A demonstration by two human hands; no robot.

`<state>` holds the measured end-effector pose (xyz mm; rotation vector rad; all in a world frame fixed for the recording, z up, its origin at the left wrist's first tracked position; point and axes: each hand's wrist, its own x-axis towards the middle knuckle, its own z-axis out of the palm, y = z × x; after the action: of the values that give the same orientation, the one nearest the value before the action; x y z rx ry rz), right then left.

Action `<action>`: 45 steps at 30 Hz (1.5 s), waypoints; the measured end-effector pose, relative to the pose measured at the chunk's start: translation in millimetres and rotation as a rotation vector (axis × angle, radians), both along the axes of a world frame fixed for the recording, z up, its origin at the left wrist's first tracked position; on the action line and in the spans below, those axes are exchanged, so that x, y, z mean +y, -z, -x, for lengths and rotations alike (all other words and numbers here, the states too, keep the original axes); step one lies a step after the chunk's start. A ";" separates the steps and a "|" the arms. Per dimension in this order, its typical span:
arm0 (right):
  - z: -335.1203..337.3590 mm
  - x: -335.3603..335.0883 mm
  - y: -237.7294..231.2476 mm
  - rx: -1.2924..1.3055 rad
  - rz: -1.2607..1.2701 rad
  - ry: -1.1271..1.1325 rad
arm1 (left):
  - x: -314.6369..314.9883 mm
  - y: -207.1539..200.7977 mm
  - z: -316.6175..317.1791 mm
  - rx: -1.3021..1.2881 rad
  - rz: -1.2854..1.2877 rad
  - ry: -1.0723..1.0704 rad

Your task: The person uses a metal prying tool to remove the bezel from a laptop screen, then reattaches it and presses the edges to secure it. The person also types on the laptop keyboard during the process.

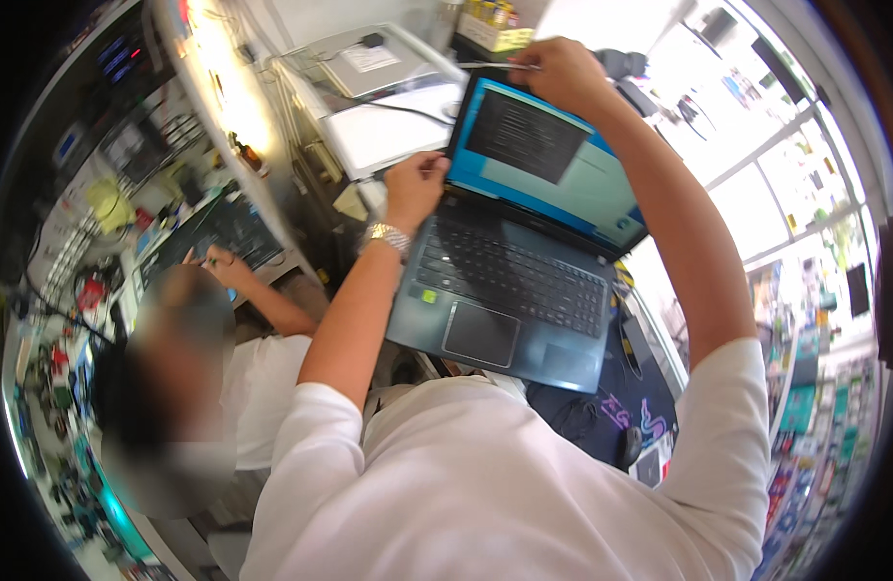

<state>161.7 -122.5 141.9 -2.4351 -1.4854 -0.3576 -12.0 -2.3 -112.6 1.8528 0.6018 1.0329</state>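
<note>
An open dark laptop [512, 281] is in front of me, tilted in the view, its screen [548, 160] lit with a dark text window on a blue desktop. My left hand [415, 189], with a metal-banded watch [386, 236] on the wrist, is at the left edge of the screen. Its fingers are curled together, and what they pinch, if anything, is too small to make out. Above the screen's top edge, my right hand [568, 76] is closed on a thin metal tool [495, 66], which points left.
At the left, another person works with both hands [214, 261] over a dark mat [224, 232] on a cluttered bench. Beyond the laptop lie a silver panel [379, 66] and a yellow box [495, 35]. A black mouse [631, 447] rests on the dark desk mat [601, 412].
</note>
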 end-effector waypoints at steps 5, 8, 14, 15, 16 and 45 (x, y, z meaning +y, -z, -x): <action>7.0 -12.8 -17.3 -0.006 0.015 -0.049 | 4.5 5.6 -5.5 0.031 0.051 0.055; 13.6 -32.6 -35.7 0.075 -0.138 -0.035 | 4.4 8.8 -6.9 0.052 0.075 0.038; -1.6 -130.3 -32.1 0.179 -0.578 0.258 | 6.3 11.7 -9.1 0.048 0.067 0.058; -5.1 -160.5 -27.0 0.176 -0.515 0.261 | 6.6 11.6 -9.9 0.052 0.071 0.057; -6.3 -177.8 -7.6 0.259 -0.811 0.224 | 6.5 11.8 -10.0 0.058 0.076 0.051; -13.7 -275.1 240.5 0.602 -1.032 0.658 | -11.5 23.3 -4.4 0.108 -0.008 0.179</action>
<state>175.4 -397.6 -98.7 -1.7984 -0.1075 -0.3396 -7.7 -13.8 -135.9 1.9403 0.4849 0.8234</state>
